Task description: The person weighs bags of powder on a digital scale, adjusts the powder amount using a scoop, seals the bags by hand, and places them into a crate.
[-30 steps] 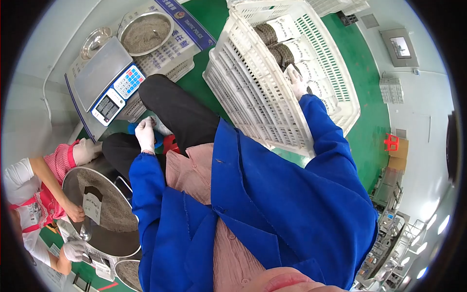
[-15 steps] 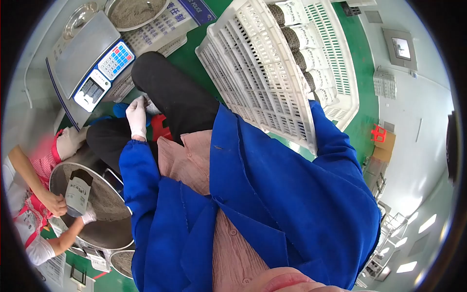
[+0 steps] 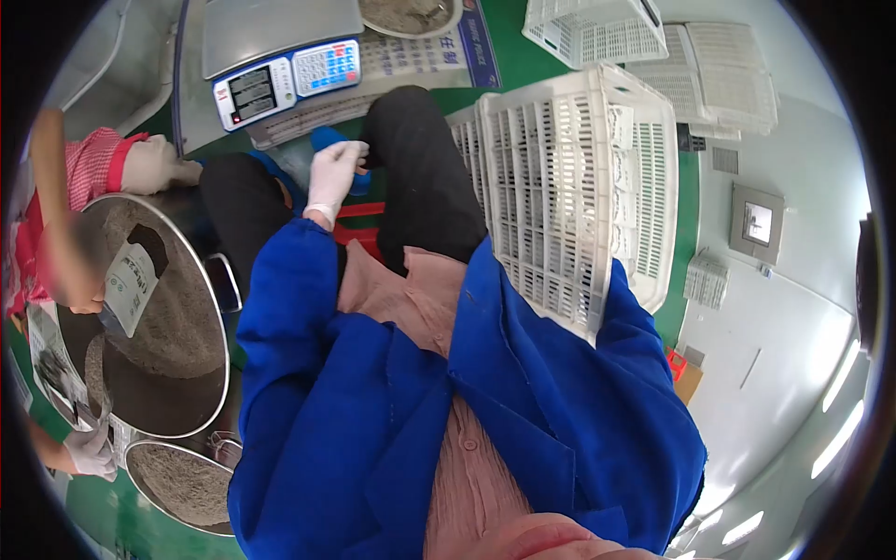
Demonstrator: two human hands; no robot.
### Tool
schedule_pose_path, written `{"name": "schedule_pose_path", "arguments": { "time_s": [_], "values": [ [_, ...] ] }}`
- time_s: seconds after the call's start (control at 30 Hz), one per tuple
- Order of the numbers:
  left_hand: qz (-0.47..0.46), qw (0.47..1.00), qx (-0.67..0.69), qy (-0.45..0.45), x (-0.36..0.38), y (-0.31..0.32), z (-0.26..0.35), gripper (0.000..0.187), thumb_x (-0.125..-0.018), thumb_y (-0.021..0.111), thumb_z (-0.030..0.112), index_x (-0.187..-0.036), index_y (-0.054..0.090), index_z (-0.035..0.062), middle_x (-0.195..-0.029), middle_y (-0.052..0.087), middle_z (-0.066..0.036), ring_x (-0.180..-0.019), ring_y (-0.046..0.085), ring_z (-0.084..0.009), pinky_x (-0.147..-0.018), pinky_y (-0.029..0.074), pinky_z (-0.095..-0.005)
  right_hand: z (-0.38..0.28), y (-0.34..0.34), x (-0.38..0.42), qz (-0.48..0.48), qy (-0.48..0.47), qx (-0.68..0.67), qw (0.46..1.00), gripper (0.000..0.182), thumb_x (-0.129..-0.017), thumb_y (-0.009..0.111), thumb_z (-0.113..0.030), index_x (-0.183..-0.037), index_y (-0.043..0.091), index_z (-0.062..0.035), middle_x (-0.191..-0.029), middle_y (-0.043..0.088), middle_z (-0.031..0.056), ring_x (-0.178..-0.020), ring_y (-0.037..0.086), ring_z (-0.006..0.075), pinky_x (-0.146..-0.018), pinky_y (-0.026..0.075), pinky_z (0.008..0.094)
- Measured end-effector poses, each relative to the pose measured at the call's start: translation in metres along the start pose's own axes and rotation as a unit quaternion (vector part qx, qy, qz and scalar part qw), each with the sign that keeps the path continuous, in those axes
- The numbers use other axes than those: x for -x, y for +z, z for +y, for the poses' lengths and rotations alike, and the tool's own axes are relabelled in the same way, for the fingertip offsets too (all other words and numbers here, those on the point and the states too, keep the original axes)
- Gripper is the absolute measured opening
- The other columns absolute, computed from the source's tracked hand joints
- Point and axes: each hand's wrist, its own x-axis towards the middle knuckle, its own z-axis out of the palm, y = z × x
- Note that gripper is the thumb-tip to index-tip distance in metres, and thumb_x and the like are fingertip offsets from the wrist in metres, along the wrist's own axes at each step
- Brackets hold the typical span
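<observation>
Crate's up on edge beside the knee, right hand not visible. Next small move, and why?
Probably bring the left hand across to steady the white crate. It stands tilted on its side against the black trouser leg, packets barely visible through its slats, and the right hand is hidden behind it, so its grip cannot be confirmed. The left hand rests between the knees, apparently free.

The wearer's body: open royal-blue work jacket with long sleeves over a buttoned dusty-pink shirt, black trousers toward 12 o'clock, and a white glove on the left hand (image 3: 334,173) at 11 o'clock.
</observation>
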Motion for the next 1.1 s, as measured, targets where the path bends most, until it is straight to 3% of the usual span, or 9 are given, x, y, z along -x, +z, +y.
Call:
{"name": "schedule_pose_path", "arguments": {
  "time_s": [0.17,0.27,0.3,0.43,0.53,0.63,0.97,1.03,1.1],
  "values": [
    [-0.009,1.0,-0.004,-0.03,0.001,-0.008,-0.002,0.026,-0.095,0.059,0.017,-0.101,0.073,-0.0036,-0.093,0.074,-0.012,-0.082,0.068,-0.017,-0.075,0.054,-0.0293,-0.083,-0.032,0.028,-0.033,0.013,-0.266,0.963,0.077,-0.098,0.041,-0.06,-0.149,0.04,-0.0029,-0.157,0.034,0.0129,-0.141,0.036,0.0248,-0.114,0.03,0.0333],
    [-0.047,0.998,-0.014,-0.05,0.0,-0.009,-0.008,0.028,-0.095,0.057,0.017,-0.103,0.073,-0.0042,-0.097,0.073,-0.013,-0.087,0.069,-0.019,-0.081,0.054,-0.0304,-0.078,-0.046,-0.011,-0.081,-0.07,-0.456,0.883,0.073,-0.102,0.042,-0.055,-0.149,0.039,0.0004,-0.15,0.044,0.0109,-0.139,0.04,0.0227,-0.115,0.03,0.0322],
    [-0.06,0.996,-0.01,-0.059,0.001,-0.008,-0.01,0.028,-0.096,0.056,0.017,-0.103,0.073,-0.0044,-0.098,0.073,-0.013,-0.088,0.069,-0.0193,-0.082,0.054,-0.0306,-0.181,-0.05,0.079,0.078,-0.013,-0.301,0.95,0.071,-0.098,0.044,-0.057,-0.142,0.051,-0.0027,-0.144,0.051,0.0156,-0.133,0.047,0.0263,-0.11,0.033,0.0345],
    [-0.06,0.994,-0.04,-0.082,0.008,-0.003,0.005,0.028,-0.096,0.056,0.017,-0.103,0.072,-0.0049,-0.099,0.073,-0.014,-0.091,0.069,-0.0198,-0.083,0.053,-0.0306,-0.237,-0.042,0.071,0.16,-0.253,-0.037,0.953,0.067,-0.092,0.056,-0.051,-0.132,0.056,0.0031,-0.12,0.066,0.0225,-0.115,0.062,0.0324,-0.098,0.046,0.0362],
    [-0.043,0.994,-0.051,-0.083,0.008,-0.002,0.007,0.027,-0.096,0.057,0.016,-0.103,0.072,-0.0046,-0.099,0.073,-0.013,-0.091,0.069,-0.0196,-0.084,0.053,-0.0305,-0.266,-0.015,0.058,0.301,-0.176,0.159,0.924,0.069,-0.086,0.067,-0.041,-0.136,0.047,0.0024,-0.116,0.065,0.0237,-0.111,0.061,0.0388,-0.093,0.05,0.0459],
    [-0.014,0.995,-0.056,-0.08,0.003,-0.008,-0.009,0.026,-0.095,0.058,0.016,-0.101,0.073,-0.004,-0.099,0.073,-0.012,-0.088,0.069,-0.0184,-0.082,0.053,-0.0302,-0.275,0.013,0.047,0.489,-0.278,0.22,0.797,0.073,-0.082,0.071,-0.037,-0.138,0.045,0.0028,-0.123,0.061,0.0223,-0.111,0.06,0.0383,-0.093,0.05,0.047],
    [-0.009,0.98,-0.172,-0.101,-0.004,0.052,-0.041,0.027,-0.098,0.06,0.019,-0.108,0.071,-0.0029,-0.096,0.073,-0.009,-0.086,0.067,-0.0164,-0.081,0.052,-0.0289,-0.278,0.008,0.053,0.456,-0.274,0.179,0.828,0.074,-0.083,0.071,-0.038,-0.141,0.044,-0.0015,-0.132,0.056,0.0163,-0.104,0.061,0.0315,-0.084,0.05,0.0455],
    [0.054,0.957,-0.279,0.054,-0.003,0.068,-0.04,0.046,-0.087,0.072,0.026,-0.124,0.063,-0.0006,-0.119,0.066,-0.017,-0.108,0.063,-0.0265,-0.096,0.048,-0.0362,-0.277,0.007,0.051,0.446,-0.265,0.156,0.841,0.073,-0.083,0.071,-0.038,-0.141,0.044,-0.0024,-0.133,0.055,0.0162,-0.106,0.06,0.0311,-0.085,0.049,0.0464],
    [0.073,0.877,-0.423,0.215,0.009,0.096,-0.004,0.066,-0.082,0.077,0.029,-0.137,0.053,0.0007,-0.137,0.055,-0.022,-0.126,0.054,-0.0333,-0.107,0.042,-0.0405,-0.273,0.005,0.047,0.468,-0.273,0.156,0.826,0.07,-0.083,0.068,-0.04,-0.141,0.047,-0.0064,-0.132,0.058,0.0129,-0.096,0.063,0.0289,-0.08,0.051,0.0415]
  ]
}}
